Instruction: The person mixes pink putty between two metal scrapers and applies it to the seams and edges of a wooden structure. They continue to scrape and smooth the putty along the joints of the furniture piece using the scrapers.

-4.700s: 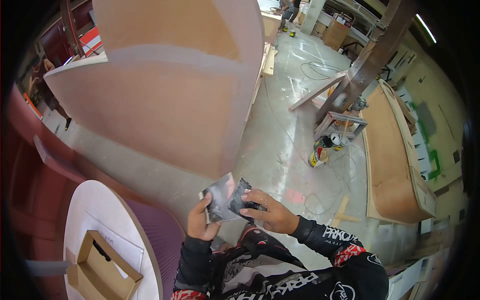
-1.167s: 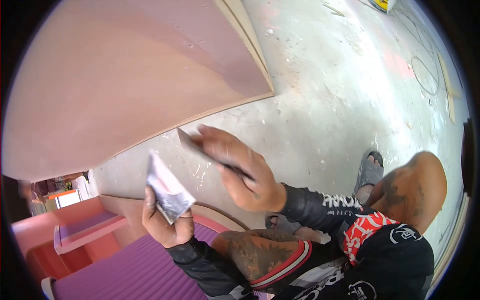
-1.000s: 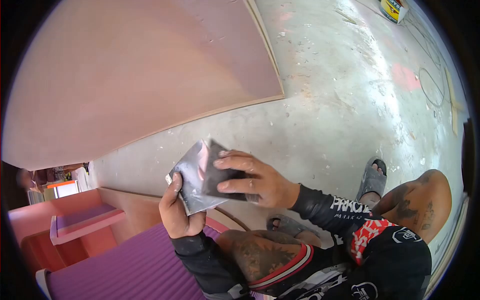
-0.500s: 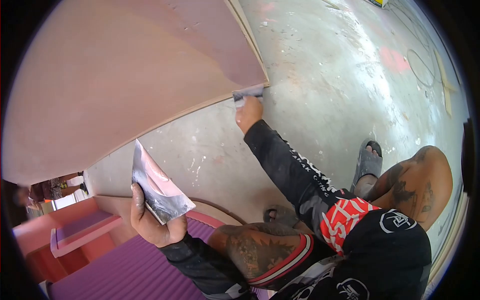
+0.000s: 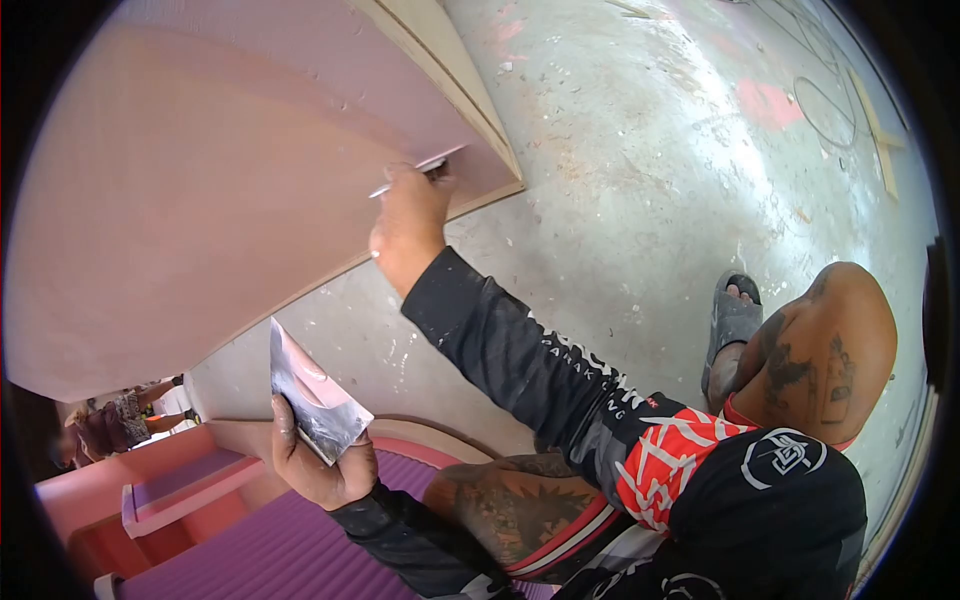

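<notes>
My right hand (image 5: 412, 222) is closed round a putty scraper (image 5: 433, 163), whose thin blade edge lies against the pink-coated panel (image 5: 230, 180) near its lower corner. Most of that scraper is hidden behind my fingers. Lower down, my left hand (image 5: 318, 468) grips a flat metal putty blade (image 5: 322, 395) from below, thumb along one side. Smooth pink putty (image 5: 305, 370) is spread over the upper part of this blade, and grey smears mark its metal. The left blade is held apart from the panel.
Grey concrete floor (image 5: 620, 200) with white specks surrounds my sandalled foot (image 5: 735, 315). A purple ribbed surface (image 5: 260, 540) and a pink shelf unit (image 5: 190, 490) stand at lower left. Another person (image 5: 110, 425) is beyond them. Wire (image 5: 825, 110) and a wood strip (image 5: 875, 135) lie right.
My right hand has moved up and left from the panel's bottom edge onto its face, turning the scraper edge-on. My left hand with the loaded blade has shifted slightly down; the view has shifted a little.
</notes>
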{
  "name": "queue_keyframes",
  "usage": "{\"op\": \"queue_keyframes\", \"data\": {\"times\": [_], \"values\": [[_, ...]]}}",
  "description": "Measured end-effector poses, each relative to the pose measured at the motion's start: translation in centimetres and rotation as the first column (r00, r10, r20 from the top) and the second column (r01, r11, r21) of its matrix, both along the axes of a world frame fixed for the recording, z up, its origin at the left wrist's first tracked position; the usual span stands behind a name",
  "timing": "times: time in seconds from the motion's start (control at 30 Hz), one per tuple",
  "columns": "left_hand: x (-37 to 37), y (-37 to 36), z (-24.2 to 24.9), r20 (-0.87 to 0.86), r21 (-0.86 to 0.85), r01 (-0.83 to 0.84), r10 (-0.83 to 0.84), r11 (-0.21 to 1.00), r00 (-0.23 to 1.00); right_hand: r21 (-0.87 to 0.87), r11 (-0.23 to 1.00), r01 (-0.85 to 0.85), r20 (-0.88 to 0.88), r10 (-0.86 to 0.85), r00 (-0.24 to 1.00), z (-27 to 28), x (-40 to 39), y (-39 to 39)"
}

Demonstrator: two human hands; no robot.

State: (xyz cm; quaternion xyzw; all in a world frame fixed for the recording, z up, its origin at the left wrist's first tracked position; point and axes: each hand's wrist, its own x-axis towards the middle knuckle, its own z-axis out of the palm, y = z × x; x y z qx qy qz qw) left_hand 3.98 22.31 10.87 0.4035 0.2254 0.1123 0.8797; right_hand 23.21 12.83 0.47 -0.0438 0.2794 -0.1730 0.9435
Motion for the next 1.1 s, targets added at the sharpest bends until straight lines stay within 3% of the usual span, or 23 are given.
{"op": "queue_keyframes", "data": {"times": [0.13, 0.23, 0.3, 0.33, 0.4, 0.43, 0.47, 0.5, 0.53, 0.57, 0.6, 0.67, 0.77, 0.8, 0.83, 0.87, 0.9, 0.93, 0.97, 1.0, 1.03, 1.07, 1.1], "values": [[-0.3, -0.9, -0.2, 0.02, 0.1, -0.052, 0.05, 0.994, 0.999, 0.033, 0.997, 0.065, -0.005, -0.065, 0.998, 6.3, -0.6, -0.6], [-0.3, -0.7, -0.1, 0.029, -0.002, -0.084, 0.084, 0.996, 0.996, 0.021, 0.998, 0.058, 0.08, -0.06, 0.995, 8.7, -1.6, -0.6], [-0.5, 0.9, -0.5, 0.114, -0.104, 0.01, 0.002, 0.995, 0.994, -0.098, 0.995, -0.014, 0.306, 0.043, 0.951, 9.5, -3.7, -0.3], [-0.6, 1.4, -0.6, 0.121, -0.104, 0.009, 0.003, 0.995, 0.993, -0.098, 0.995, -0.015, 0.312, 0.045, 0.949, 9.4, -5.9, -0.5], [-0.4, 1.9, -0.8, 0.274, -0.15, 0.306, -0.257, 0.94, 0.927, -0.579, 0.795, -0.183, 0.341, 0.44, 0.831, 8.4, -10.9, -2.9], [-0.1, 1.8, -0.8, 0.283, -0.149, 0.308, -0.258, 0.94, 0.924, -0.741, 0.671, 0.036, 0.436, 0.439, 0.785, 6.8, -11.6, -3.4], [0.1, 1.6, -0.8, 0.175, -0.14, 0.205, -0.18, 0.969, 0.968, -0.823, 0.502, 0.266, 0.516, 0.463, 0.721, 5.2, -12.1, -4.0], [0.2, 1.5, -0.9, 0.062, -0.12, 0.097, -0.09, 0.988, 0.994, -0.863, 0.442, 0.246, 0.483, 0.578, 0.657, 4.8, -13.2, -5.7], [0.4, 1.4, -1.1, 0.007, -0.111, 0.066, -0.065, 0.992, 0.998, -0.852, 0.36, 0.38, 0.523, 0.611, 0.594, 3.5, -13.2, -6.2], [0.7, -0.1, -0.4, -0.053, -0.081, 0.07, -0.074, 0.994, 0.996, -0.815, 0.281, 0.507, 0.551, 0.647, 0.527, 1.9, -12.9, -6.5], [1.0, -0.7, -0.3, -0.087, -0.029, 0.101, -0.103, 0.994, 0.991, -0.814, 0.284, 0.507, 0.552, 0.65, 0.522, 0.4, -13.0, -7.2], [1.4, -0.8, -0.6, -0.132, 0.022, 0.137, -0.133, 0.99, 0.982, -0.828, -0.012, 0.56, 0.343, 0.78, 0.524, -2.3, -13.3, -8.7], [1.2, 0.6, -1.5, -0.186, 0.056, 0.0, 0.011, 0.998, 0.983, -0.865, -0.309, 0.395, 0.009, 0.778, 0.629, -8.1, -12.1, -9.6], [0.9, 1.4, -1.3, -0.057, -0.012, 0.067, -0.068, 0.998, 0.996, -0.848, -0.409, 0.337, -0.099, 0.747, 0.658, -10.9, -11.8, -9.5], [0.9, 1.8, -1.2, 0.079, -0.072, 0.146, -0.141, 0.987, 0.987, -0.96, -0.248, 0.134, -0.067, 0.663, 0.746, -14.0, -11.9, -8.6], [0.9, 1.9, -1.5, 0.074, -0.066, 0.148, -0.144, 0.987, 0.987, -0.998, -0.043, -0.051, -0.066, 0.565, 0.822, -17.1, -12.1, -7.8], [1.0, 1.1, -1.3, 0.064, -0.071, 0.148, -0.144, 0.986, 0.988, -0.893, 0.295, -0.339, -0.168, 0.48, 0.861, -18.2, -11.7, -7.0], [1.1, -0.2, -0.7, 0.031, -0.022, 0.102, -0.102, 0.995, 0.994, -0.607, 0.604, -0.517, -0.298, 0.43, 0.852, -19.8, -10.9, -6.3], [1.1, -0.9, -0.4, 0.0, 0.03, 0.061, -0.061, 0.998, 0.998, -0.82, 0.322, -0.473, -0.356, 0.36, 0.862, -25.2, -9.5, -5.6], [0.7, -0.5, -0.7, -0.01, 0.03, 0.068, -0.068, 0.997, 0.998, -0.918, -0.01, -0.396, -0.383, 0.275, 0.882, -30.2, -8.4, -5.1], [0.4, 0.5, -1.0, 0.033, 0.001, 0.142, -0.142, 0.99, 0.989, -0.756, -0.612, -0.23, -0.316, 0.034, 0.948, -25.8, -7.8, -6.6], [0.2, 1.0, -1.1, 0.075, -0.022, 0.216, -0.214, 0.976, 0.974, -0.956, -0.13, -0.264, -0.279, 0.124, 0.952, -26.0, -6.4, -5.8], [0.0, 1.2, -1.1, 0.073, -0.019, 0.224, -0.222, 0.974, 0.972, -0.956, -0.125, -0.266, -0.281, 0.117, 0.953, -25.4, -5.0, -5.2]]}}
